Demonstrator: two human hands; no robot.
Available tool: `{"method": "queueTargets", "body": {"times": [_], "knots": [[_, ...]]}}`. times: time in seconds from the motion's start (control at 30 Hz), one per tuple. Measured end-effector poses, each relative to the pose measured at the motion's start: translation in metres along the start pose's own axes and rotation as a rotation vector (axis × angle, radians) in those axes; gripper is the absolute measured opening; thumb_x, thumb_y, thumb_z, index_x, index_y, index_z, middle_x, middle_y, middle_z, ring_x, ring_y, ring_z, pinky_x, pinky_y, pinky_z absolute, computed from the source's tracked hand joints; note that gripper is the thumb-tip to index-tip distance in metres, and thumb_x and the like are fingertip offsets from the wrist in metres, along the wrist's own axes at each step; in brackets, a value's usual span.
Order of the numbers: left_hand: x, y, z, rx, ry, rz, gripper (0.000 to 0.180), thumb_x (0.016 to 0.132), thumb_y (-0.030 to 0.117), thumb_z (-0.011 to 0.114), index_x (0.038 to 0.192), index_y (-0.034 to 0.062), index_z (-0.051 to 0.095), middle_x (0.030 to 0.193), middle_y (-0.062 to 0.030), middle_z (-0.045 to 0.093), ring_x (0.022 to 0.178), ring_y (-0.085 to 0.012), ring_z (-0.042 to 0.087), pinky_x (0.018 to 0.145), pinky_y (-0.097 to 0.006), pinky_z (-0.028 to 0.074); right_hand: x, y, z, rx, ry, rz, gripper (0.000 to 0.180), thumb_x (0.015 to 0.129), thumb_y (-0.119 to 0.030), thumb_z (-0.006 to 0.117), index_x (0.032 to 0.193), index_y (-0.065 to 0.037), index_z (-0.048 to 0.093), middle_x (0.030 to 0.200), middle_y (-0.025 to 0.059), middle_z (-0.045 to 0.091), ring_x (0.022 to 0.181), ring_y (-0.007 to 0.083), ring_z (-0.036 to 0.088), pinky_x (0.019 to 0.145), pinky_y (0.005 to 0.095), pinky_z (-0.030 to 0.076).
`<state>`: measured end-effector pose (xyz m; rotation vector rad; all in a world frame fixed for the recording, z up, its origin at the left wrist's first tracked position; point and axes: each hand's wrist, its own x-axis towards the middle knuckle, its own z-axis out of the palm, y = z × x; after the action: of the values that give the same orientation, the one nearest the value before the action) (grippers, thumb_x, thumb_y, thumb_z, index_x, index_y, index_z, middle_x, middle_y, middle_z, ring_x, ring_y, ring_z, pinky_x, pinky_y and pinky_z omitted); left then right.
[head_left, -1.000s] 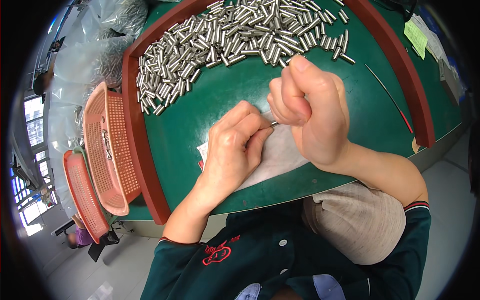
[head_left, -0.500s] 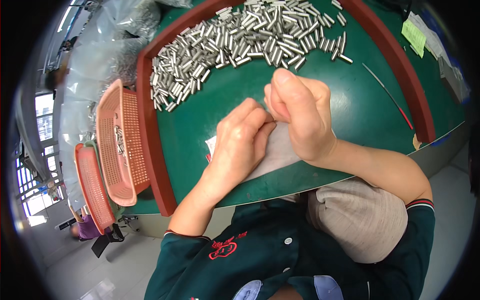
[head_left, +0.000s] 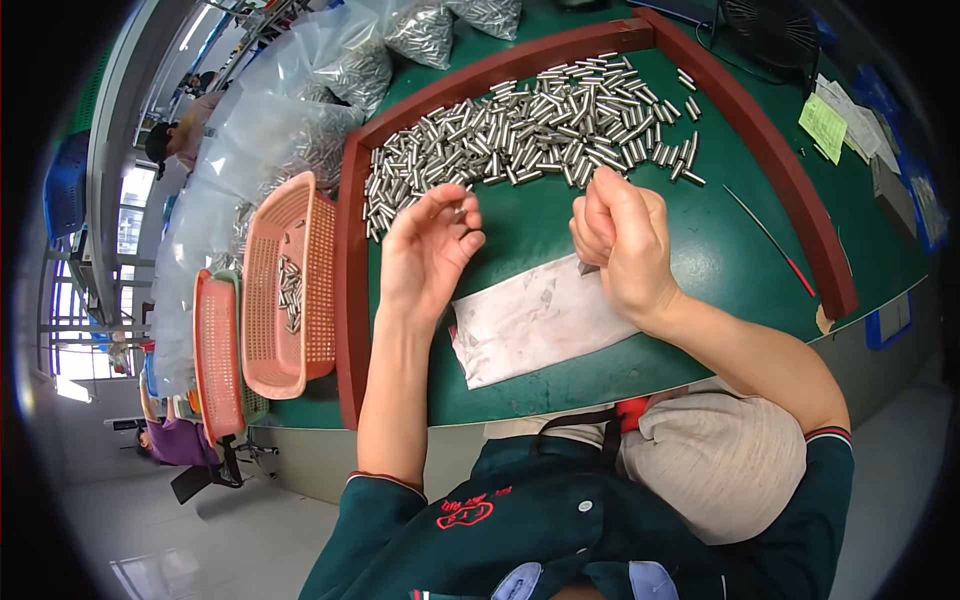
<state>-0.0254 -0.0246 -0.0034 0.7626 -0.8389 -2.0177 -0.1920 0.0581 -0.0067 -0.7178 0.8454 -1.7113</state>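
My left hand (head_left: pixel 428 255) is raised over the mat, palm turned up. Its fingers curl loosely, with a gap between them and the thumb; a small dark spot between the fingertips is too small to make out. My right hand (head_left: pixel 627 245) makes a fist with the thumb on top, over the right end of a folded whitish cloth (head_left: pixel 540 320). A small grey bit shows under the fist; what the fingers hold is hidden. Beyond both hands spreads a heap of short shiny metal pins (head_left: pixel 520 130) on the green tabletop (head_left: pixel 700 335).
A dark red wooden frame (head_left: pixel 352 300) borders the work area. Left of it stand a pink basket (head_left: pixel 318 290) with some pins and a red basket (head_left: pixel 215 350). Bags of pins (head_left: pixel 420 35) line the back. A thin red-handled tool (head_left: pixel 790 262) lies right; a fan (head_left: pixel 770 35) stands behind.
My left hand has moved left and up off the cloth, away from my right fist, and its fingers have loosened. The cloth is more exposed. The whole view has shifted.
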Motion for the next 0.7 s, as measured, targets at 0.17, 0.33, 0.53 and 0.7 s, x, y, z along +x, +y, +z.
{"method": "queueTargets", "body": {"times": [0.17, 0.33, 0.53, 0.7], "knots": [[0.021, -0.003, -0.021, 1.104, 0.315, 0.427, 0.015, 0.078, 0.017, 0.058, 0.075, 0.0017, 0.059, 0.053, -0.0006, 0.046, 0.045, -0.0095, 0.039, 0.043, -0.024, 0.032, 0.001, 0.000, 0.001, -0.009, -0.022, 0.008, 0.043, 0.090, -0.025, 0.034, 0.050, -0.011, 0.025, 0.042, -0.0020, 0.024, 0.038, 0.0068, 0.017, 0.037, 0.0241, 0.014], [0.025, -0.016, -0.020, 1.748, 0.413, 0.647, 0.012, 0.070, 0.015, 0.065, 0.072, 0.0041, 0.061, 0.048, -0.0087, 0.049, 0.045, -0.0253, 0.051, 0.045, -0.036, 0.038, 0.001, 0.000, -0.003, 0.046, -0.047, 0.041, 0.043, 0.089, -0.024, 0.038, 0.049, -0.010, 0.027, 0.046, -0.0041, 0.027, 0.041, 0.0050, 0.023, 0.039, 0.0225, 0.019], [0.018, -0.015, -0.011, 1.654, 0.326, 0.596, 0.010, 0.071, 0.011, 0.064, 0.071, 0.0018, 0.059, 0.045, -0.0074, 0.044, 0.038, -0.0192, 0.044, 0.042, -0.032, 0.035, 0.000, -0.001, 0.000, -0.005, -0.011, 0.011, 0.043, 0.090, -0.024, 0.033, 0.049, -0.011, 0.025, 0.042, -0.0021, 0.024, 0.039, 0.0067, 0.017, 0.038, 0.0237, 0.015], [-0.022, -0.035, 0.030, 1.369, -0.096, 0.288, 0.008, 0.070, 0.006, 0.063, 0.073, -0.0007, 0.060, 0.044, -0.0028, 0.036, 0.040, -0.0087, 0.033, 0.039, -0.026, 0.030, 0.003, 0.001, -0.001, -0.006, -0.001, 0.016, 0.042, 0.089, -0.023, 0.032, 0.050, -0.011, 0.026, 0.042, -0.0016, 0.025, 0.039, 0.0071, 0.017, 0.038, 0.0235, 0.015]]}}
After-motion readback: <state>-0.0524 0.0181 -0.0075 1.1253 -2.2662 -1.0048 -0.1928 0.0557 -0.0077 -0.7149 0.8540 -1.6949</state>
